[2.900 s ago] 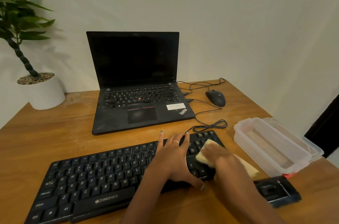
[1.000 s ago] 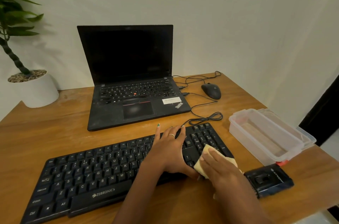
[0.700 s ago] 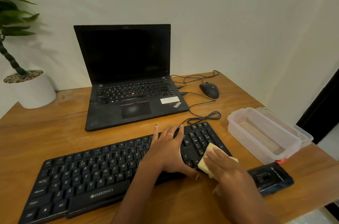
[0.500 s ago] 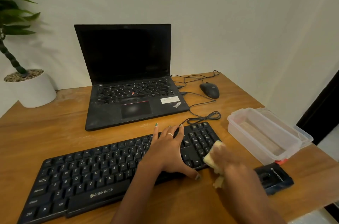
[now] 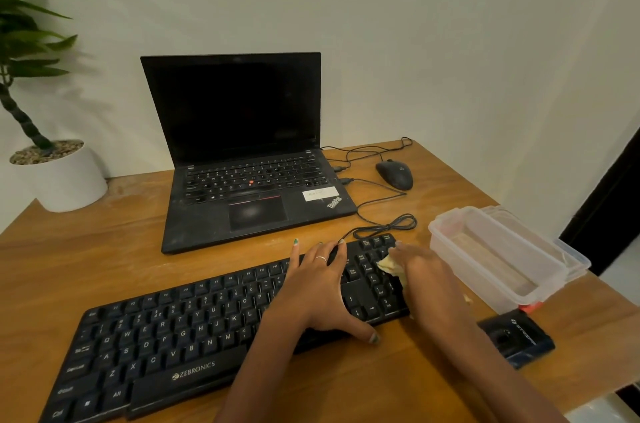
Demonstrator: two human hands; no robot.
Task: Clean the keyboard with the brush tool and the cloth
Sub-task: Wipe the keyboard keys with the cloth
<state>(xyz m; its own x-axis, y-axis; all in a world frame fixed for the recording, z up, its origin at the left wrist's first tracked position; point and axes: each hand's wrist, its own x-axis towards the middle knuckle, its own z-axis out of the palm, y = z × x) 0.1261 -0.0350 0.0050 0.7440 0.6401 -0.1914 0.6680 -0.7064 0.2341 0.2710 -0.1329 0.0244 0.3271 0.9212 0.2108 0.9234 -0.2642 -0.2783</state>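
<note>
Head view: black full-size plastic keyboard [image 5: 221,329] lies across the near part of the wooden table [image 5: 104,256], its cord running back toward the open black laptop [image 5: 249,180]. Left hand [image 5: 318,287] rests flat on the keys right of centre, fingers spread and straight, thumb at the near edge; it grips nothing and looks to be steadying the board. Right hand [image 5: 422,270] is over the number pad at the far right corner, fingers pressing a pale yellow crumpled cloth [image 5: 389,266] onto the keys; only a small bunch of cloth shows from under the fingers, so whether they curl round it or just press on it I cannot tell for certain, though it reads as a hold

No brush is clearly visible. A small black flat case [image 5: 516,341] sits just beside the keyboard's right end, and a clear plastic lidded box [image 5: 498,256] lies beyond it; contents too vague to name

Judgement on progress: the cloth stage is under way and working the right end. Whether the brushing is done cannot be read from here. The letter keys to the left show no cloth on them now; they may or may not need wiping
</note>
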